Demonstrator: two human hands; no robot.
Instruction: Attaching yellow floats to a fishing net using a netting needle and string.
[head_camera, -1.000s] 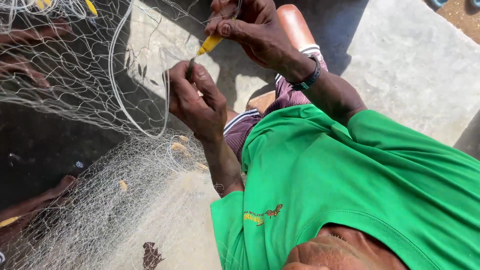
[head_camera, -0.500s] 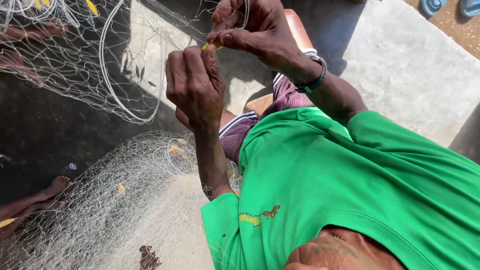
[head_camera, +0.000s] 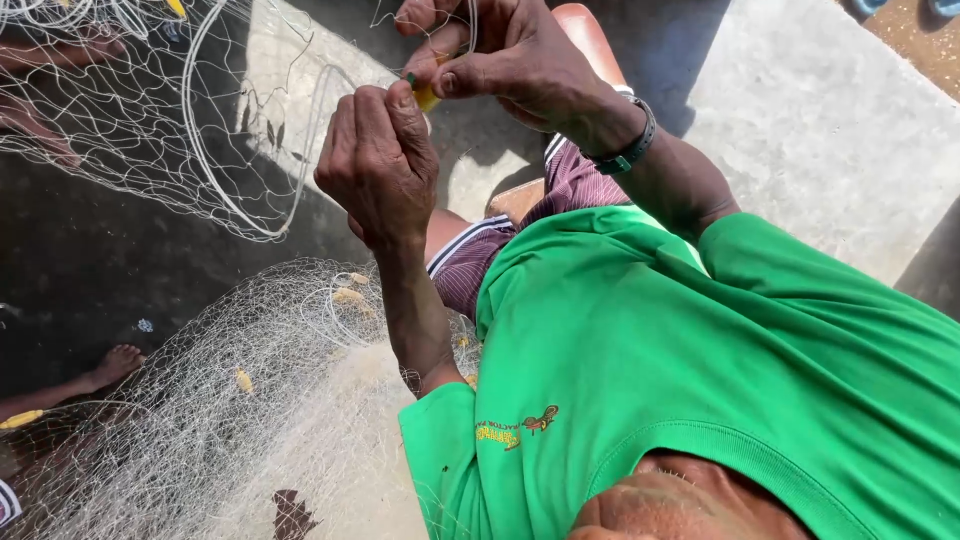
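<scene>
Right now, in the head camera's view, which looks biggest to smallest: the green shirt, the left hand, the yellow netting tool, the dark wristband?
1. green shirt
2. left hand
3. and 4. dark wristband and yellow netting tool: unsure, since the fingers hide most of the tool.

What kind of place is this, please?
Probably an outdoor net-mending spot, perhaps near water: sunlit concrete ground, a heaped fishing net with small yellow floats, and a bare foot nearby.

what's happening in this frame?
A person in a green shirt works on a white fishing net. The right hand pinches a small yellow netting needle, and the left hand meets it at the mesh. More net lies heaped on the ground below.
</scene>
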